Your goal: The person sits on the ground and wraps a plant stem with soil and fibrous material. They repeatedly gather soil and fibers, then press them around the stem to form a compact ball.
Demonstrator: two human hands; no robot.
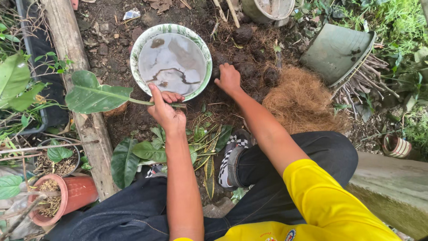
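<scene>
leaf cutting [96,94] | broad, green, long stalk | held level beside bowl rim

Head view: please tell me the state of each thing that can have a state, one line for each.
Bowl: upright, holds murky water.
Leaf cutting: held by its stem.
Left hand: closed on the stem.
Right hand: pressed on the soil clumps.
Green pot: tipped on its side.
Terracotta pot: tilted, filled.
</scene>
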